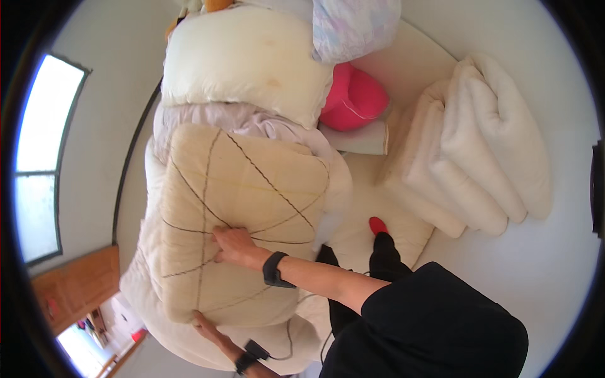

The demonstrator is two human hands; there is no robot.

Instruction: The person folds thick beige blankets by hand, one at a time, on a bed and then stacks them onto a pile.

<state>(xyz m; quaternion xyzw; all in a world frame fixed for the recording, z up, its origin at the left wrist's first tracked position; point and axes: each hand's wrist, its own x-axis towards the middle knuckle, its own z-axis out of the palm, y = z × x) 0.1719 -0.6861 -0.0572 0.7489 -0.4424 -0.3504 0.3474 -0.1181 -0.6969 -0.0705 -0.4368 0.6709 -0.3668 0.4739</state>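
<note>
A thick cream quilt (271, 170), folded into a squarish pad, lies on a soft pale heap of bedding. Dark and faint brown lines cross its top; whether they are cords or stitching I cannot make out. My right hand (234, 244) is on the quilt where several lines meet, fingers bent and closing on its surface. At the quilt's near left corner, my left hand (207, 328) grips the edge, its fingers partly hidden under the fold. Each wrist wears a black band, and the left one has a small dark box with a cable beside it.
Behind the quilt lies a large cream pillow (246, 60), next to a pink cushion (356, 97) and a pale patterned fabric bundle (356, 28). Thick folded quilts (472, 151) stand against the white wall at right. A pale mattress (353, 183) is by my red-covered foot (377, 225).
</note>
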